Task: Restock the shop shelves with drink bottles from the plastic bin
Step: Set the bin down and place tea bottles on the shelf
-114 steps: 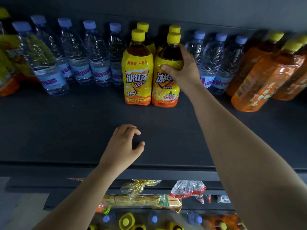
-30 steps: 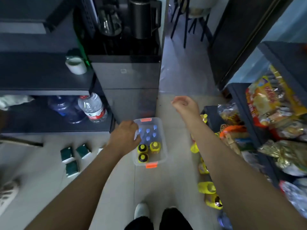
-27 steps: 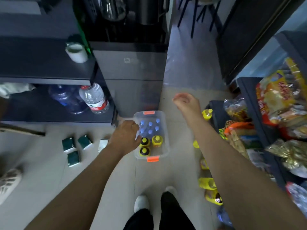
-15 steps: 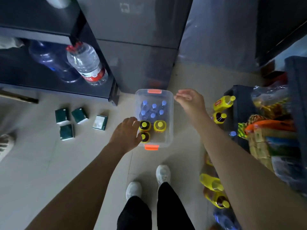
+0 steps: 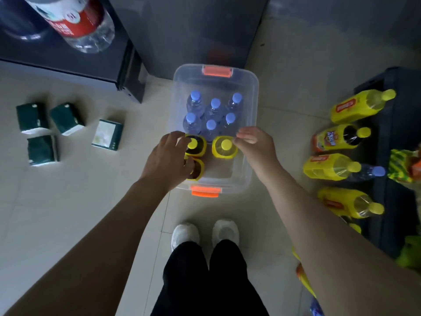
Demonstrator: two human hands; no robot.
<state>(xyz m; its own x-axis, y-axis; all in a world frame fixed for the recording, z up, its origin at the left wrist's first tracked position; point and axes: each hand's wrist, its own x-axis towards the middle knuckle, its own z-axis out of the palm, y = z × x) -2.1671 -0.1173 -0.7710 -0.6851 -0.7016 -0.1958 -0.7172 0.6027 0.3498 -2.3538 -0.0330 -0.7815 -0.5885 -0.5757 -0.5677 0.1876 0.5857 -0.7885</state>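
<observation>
Left hand (image 5: 167,156), right hand (image 5: 255,144) touch bottles (image 5: 224,147) (in bin (image 5: 256,87)).

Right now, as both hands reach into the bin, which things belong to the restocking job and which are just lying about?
Job: clear plastic bin with orange latches; six blue-capped water bottles in it; three yellow-labelled tea bottles in it; left hand; right hand.
Lying about: four dark green tissue packs on the floor; large red-labelled water jug on the dark shelf.
</observation>
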